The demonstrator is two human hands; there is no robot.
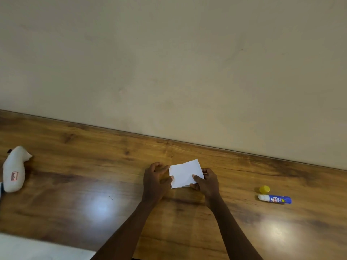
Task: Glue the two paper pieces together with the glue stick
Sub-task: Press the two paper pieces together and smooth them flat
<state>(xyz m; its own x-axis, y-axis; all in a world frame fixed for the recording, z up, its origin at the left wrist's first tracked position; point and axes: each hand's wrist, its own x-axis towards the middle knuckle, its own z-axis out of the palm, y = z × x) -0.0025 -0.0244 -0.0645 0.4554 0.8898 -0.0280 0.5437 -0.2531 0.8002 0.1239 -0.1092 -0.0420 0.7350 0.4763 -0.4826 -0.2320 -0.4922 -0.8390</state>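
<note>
So, beige wall [169, 53] fills the upper half, blank. Wooden table [75, 194] runs under it, far edge against the wall; its near, left and right edges are all cut off by the frame. 2 glare patches on the wood.

White flat slab [37, 248] at the near left, mostly out of frame, can't ID it.

White soft pouch [15, 169] lies toward the left end, with a small red label that's unreadable.

Both forearms come in from the near side. Left hand [155, 178] pinches the paper [185, 173] at its left edge, thumb on top, fingers curled. Right hand [205, 182] pinches the right edge, thumb on top, fingers hidden behind the sheet.

Paper is white, mid-table, nearer the far edge. A thin 2nd edge shows at its near left corner, so it looks like 2 layers, though I can't tell how they line up. Also can't tell if it rests on the wood or is lifted.

Glue stick [275, 199], blue, lies on its side well to the right, uncapped, white tip pointing left. Yellow cap [264, 189] sits just beside the tip on the far side.
</note>
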